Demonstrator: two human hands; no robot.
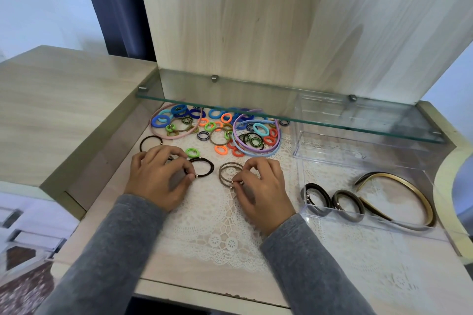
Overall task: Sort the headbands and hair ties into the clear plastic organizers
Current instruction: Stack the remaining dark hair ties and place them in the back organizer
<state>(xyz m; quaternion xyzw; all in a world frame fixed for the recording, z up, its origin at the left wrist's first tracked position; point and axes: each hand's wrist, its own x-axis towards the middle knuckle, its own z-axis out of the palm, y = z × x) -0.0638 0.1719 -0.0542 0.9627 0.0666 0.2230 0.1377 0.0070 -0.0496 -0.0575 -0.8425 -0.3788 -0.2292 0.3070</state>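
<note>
My left hand (156, 179) pinches a dark brown hair tie (204, 165) at its small bead, flat on the lace mat. My right hand (261, 192) pinches grey-brown hair ties (226, 170) at their beads, also on the mat. Behind them lies a heap of several coloured hair ties (217, 126) with a pink headband (179, 133) and lilac and blue headbands (256, 151). The near clear organizer (371, 224) at the right holds two dark hair ties (332, 199) and a gold-brown headband (409, 192). A second clear organizer (330, 158) stands behind it.
A glass shelf (281, 112) overhangs the back of the desk, above the heap. Another black hair tie (151, 140) lies at the left by the wooden side wall (102, 151). A green hair tie (192, 152) sits between my hands and the heap.
</note>
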